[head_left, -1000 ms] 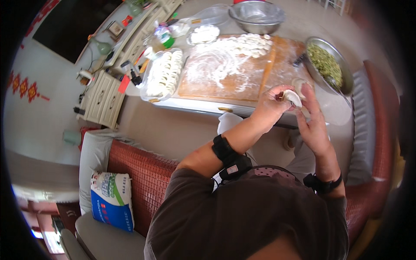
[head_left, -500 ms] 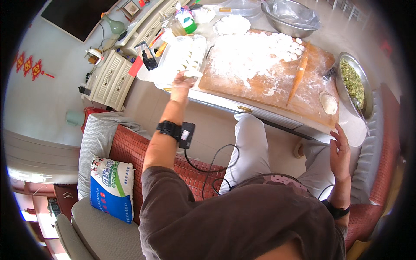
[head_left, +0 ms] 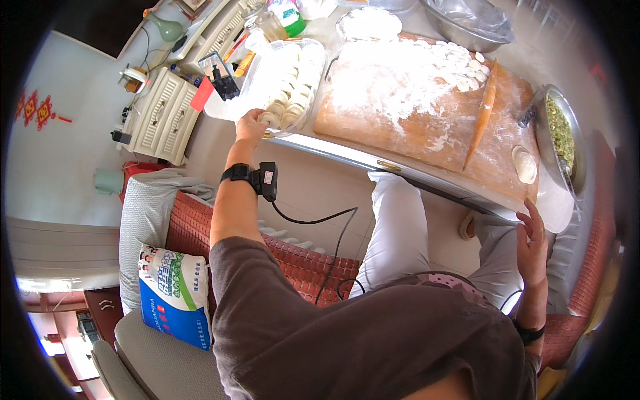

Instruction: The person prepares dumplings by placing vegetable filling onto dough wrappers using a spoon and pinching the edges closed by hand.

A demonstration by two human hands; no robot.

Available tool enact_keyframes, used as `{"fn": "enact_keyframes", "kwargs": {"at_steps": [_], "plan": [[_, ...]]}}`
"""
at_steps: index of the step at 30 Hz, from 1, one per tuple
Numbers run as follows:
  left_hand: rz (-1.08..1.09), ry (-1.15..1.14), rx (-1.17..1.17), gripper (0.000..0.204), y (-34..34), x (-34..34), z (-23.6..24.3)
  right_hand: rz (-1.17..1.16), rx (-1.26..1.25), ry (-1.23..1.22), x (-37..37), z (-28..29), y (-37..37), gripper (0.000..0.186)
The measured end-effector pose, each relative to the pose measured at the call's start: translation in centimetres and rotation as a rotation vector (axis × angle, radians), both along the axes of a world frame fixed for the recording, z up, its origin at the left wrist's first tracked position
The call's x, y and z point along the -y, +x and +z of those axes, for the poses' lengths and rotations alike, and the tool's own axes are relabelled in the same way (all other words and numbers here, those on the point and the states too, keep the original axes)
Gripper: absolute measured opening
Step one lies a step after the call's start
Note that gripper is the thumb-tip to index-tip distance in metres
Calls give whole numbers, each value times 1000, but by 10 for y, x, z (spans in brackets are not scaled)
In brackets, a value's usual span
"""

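Note:
My left hand [head_left: 251,125] is at the near left corner of a clear plastic box [head_left: 249,85]. Its fingers are closed on a pale dumpling [head_left: 269,120] at the box's near end, and the fingertips are partly hidden. Rows of dumplings [head_left: 297,93] lie in the same box. Over by the table's near right edge, my right hand [head_left: 531,245] hangs with its fingers apart, holding nothing. Just beyond it, a round wrapper [head_left: 525,165] lies on the floured wooden board [head_left: 413,137]. A wooden rolling pin [head_left: 481,115] rests across the board.
A steel bowl of green filling [head_left: 561,137] stands right of the board. Several small dough pieces [head_left: 460,65] and a floury white heap [head_left: 369,24] lie toward the back, near a large metal bowl [head_left: 467,23]. A phone on a stand [head_left: 219,75] is left of the box.
My left hand has moved left with the dumpling, from the box's near right side to its near left corner. My right hand stays by the table edge, fingers apart.

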State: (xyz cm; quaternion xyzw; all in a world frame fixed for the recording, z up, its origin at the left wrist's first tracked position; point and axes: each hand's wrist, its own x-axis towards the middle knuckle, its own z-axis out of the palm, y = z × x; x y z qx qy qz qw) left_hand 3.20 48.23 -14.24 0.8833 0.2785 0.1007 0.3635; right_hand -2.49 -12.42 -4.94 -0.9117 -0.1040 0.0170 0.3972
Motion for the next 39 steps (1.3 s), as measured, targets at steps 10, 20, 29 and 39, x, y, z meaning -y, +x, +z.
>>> {"fn": "enact_keyframes", "kwargs": {"at_steps": [10, 20, 29, 39], "plan": [[-11, 86, -160, 32, 7, 12, 3, 25, -9, -19, -10, -2, 2, 46], [45, 309, -250, 34, 10, 23, 5, -29, -11, 25, -1, -4, -3, 44], [90, -506, 639, 31, 3, 115, 27, -220, 149, -57, 30, -20, 42, 18], [-369, -1329, 246, 24, -11, 356, 58, -220, 205, -327, 44, -68, 134, 22]]}}
